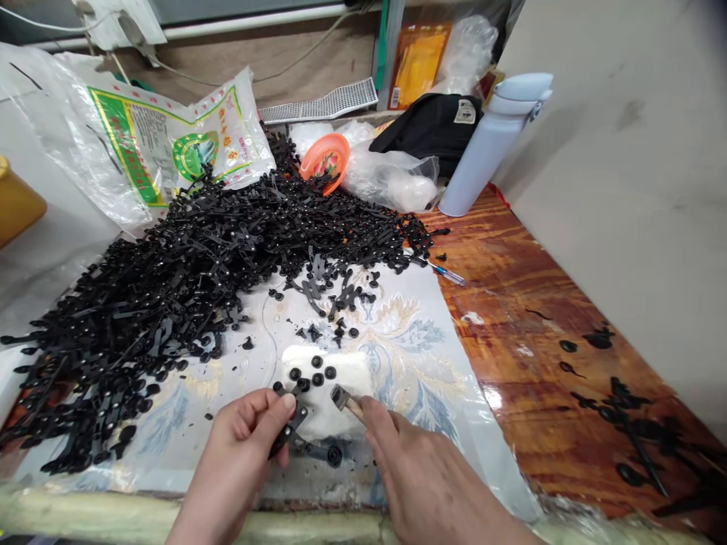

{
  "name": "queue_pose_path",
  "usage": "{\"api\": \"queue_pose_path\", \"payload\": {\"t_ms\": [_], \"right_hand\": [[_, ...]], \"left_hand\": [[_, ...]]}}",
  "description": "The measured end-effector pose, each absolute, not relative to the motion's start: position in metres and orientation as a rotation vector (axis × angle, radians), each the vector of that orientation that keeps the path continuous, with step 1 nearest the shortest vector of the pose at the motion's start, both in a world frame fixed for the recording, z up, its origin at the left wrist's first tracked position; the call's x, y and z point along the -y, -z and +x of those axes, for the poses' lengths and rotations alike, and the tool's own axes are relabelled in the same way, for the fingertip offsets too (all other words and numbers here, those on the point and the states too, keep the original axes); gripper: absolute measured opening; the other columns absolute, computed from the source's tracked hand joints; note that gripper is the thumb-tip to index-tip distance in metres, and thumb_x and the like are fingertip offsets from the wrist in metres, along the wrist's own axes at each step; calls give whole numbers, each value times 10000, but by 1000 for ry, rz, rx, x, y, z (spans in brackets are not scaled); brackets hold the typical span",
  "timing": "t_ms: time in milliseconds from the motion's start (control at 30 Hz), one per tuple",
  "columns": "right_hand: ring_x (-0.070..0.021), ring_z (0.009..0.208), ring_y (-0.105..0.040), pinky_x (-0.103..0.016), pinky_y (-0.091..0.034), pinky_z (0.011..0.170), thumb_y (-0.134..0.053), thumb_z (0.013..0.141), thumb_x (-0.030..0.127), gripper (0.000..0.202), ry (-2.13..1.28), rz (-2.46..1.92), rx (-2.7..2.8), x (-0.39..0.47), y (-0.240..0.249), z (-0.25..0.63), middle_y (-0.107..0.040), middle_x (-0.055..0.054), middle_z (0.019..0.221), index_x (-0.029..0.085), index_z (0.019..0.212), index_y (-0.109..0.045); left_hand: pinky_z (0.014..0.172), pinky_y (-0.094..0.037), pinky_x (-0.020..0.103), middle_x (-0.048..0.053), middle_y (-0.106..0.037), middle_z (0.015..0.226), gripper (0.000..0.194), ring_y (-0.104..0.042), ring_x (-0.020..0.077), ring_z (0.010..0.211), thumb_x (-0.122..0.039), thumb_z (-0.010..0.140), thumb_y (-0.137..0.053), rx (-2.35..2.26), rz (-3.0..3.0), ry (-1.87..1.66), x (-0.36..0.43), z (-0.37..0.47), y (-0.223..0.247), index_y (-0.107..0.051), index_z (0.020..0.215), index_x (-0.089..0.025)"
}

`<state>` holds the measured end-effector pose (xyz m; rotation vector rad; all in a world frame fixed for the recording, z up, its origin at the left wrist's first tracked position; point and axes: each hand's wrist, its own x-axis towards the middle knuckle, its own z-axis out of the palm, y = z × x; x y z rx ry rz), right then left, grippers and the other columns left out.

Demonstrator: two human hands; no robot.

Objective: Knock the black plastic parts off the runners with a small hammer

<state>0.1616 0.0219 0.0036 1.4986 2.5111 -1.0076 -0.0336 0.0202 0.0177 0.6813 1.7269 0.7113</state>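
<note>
My left hand (250, 431) pinches a black molded part (296, 416), a flat strip with round button-like ends, between thumb and fingers. In my right hand (417, 462) is a small metal clipper-like tool (339, 397); its blunt head points left, a short gap from the black part. Several black round pieces (316, 362) lie just beyond both hands on a pale pad (357, 367). A round black end (334, 455) shows under my left hand; whether it belongs to the held part I cannot tell.
A large heap of black parts (227, 242) covers the back and left of the patterned cloth (414, 333). Behind it are a printed plastic bag (187, 144) and an orange dish (310, 155). A light blue bottle (491, 144), a screwdriver-like tool (448, 274) and loose black scraps (619, 412) are on the right.
</note>
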Motion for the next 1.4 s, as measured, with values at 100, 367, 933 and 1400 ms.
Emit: {"api": "queue_pose_path", "payload": {"t_ms": [100,367,933,1400], "right_hand": [[-228,573,-645,-294,-378,467,-326,850,116,338,1061,1516,-2619,-23,-7,166,-665,-108,796,147,1161,-456],[-155,706,-617,-258,-475,617,-315,957,224,228,1353,1410,-2999,-51,-55,163,-637,-31,810,217,1060,-518],[-173,597,-611,-278,-450,559,-300,958,257,273,1094,1477,-2890,-54,-40,150,-648,-50,744,186,1057,-544],[-212,717,-657,-310,-456,628,-298,965,252,336,1035,1463,-2762,-57,-37,147,-676,-50,766,211,1199,-536]], "left_hand": [[349,-106,171,-51,-485,367,385,-241,33,320,-480,749,-617,-1731,719,-729,-18,-35,-14,-470,550,-185],[426,-205,207,-68,-428,377,406,-293,76,403,-512,770,-559,-1708,818,-732,-14,-41,3,-438,541,-199],[426,-206,229,-72,-372,377,401,-284,87,392,-526,738,-509,-1713,882,-661,-20,-42,-4,-377,507,-226],[409,-213,226,-60,-392,341,384,-290,87,367,-497,701,-549,-1716,940,-612,-28,-44,-15,-408,470,-224]]}}
